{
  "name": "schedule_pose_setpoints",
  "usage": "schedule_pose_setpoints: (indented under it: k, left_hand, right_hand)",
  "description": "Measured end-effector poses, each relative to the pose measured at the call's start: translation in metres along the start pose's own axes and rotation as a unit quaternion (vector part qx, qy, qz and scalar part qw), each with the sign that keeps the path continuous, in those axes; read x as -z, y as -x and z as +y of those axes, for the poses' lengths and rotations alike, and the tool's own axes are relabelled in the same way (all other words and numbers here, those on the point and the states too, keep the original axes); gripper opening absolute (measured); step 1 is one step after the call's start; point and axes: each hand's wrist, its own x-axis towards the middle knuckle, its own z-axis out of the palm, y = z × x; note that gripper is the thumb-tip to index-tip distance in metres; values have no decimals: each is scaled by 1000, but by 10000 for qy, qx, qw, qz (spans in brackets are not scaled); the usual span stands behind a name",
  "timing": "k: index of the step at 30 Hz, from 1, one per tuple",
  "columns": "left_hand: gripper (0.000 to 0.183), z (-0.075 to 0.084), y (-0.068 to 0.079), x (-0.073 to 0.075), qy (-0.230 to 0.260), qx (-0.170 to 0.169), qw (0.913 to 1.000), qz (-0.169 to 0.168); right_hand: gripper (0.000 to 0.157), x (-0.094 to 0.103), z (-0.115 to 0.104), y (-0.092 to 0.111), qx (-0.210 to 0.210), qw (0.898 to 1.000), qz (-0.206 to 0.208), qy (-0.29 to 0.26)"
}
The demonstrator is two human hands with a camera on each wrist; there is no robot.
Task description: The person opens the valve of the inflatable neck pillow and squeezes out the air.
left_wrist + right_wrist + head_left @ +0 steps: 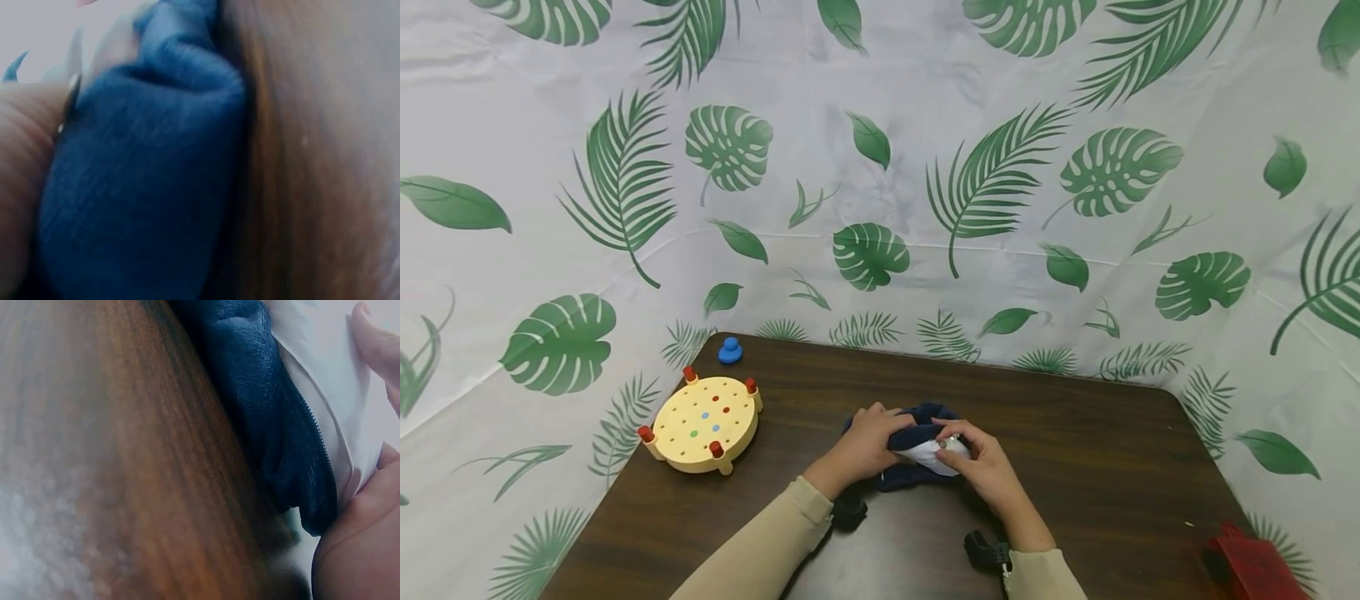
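A navy blue soft fabric piece (898,479) with a zipper edge (310,417) lies on the table in front of me, and white cloth (322,362) shows inside its opening. My left hand (867,440) grips the navy fabric from the left, its thumb by the opening; the left wrist view shows the thumb (22,181) against a thick navy fold (144,181). From the right, my right hand (987,465) pinches the white cloth between thumb and fingers, near a small shiny spot whose nature is unclear. The fabric's underside is hidden.
On the dark wooden table (1097,475), a round yellow pegboard (700,425) with red-tipped posts stands at the left. Behind it sits a small blue knobbed piece (730,350). A red object (1258,567) occupies the right front corner. Leaf-printed cloth (805,275) hangs behind the table.
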Motion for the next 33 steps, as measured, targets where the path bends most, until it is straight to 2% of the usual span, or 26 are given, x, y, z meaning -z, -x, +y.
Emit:
schedule_pose_setpoints:
  k: [3,5,9,18,33]
  left_hand:
    - [65,1,1,1,74,53,9998,-181]
    - [69,1,2,1,274,135,9992,-258]
    - [59,2,3,1,583,265,9975,-315]
    - [29,2,0,-3,285,33,9995,-134]
    - [26,3,2,-3,150,-81,9998,-93]
  right_hand:
    - [14,1,1,1,-78,10000,-40,46]
    - [14,1,1,1,-86,9999,-23,93]
    - [14,0,1,0,-90,9997,116,182]
    - [12,-3,0,-2,-231,9983,398,371]
    - [11,-4,-3,-1,-222,9982,410,370]
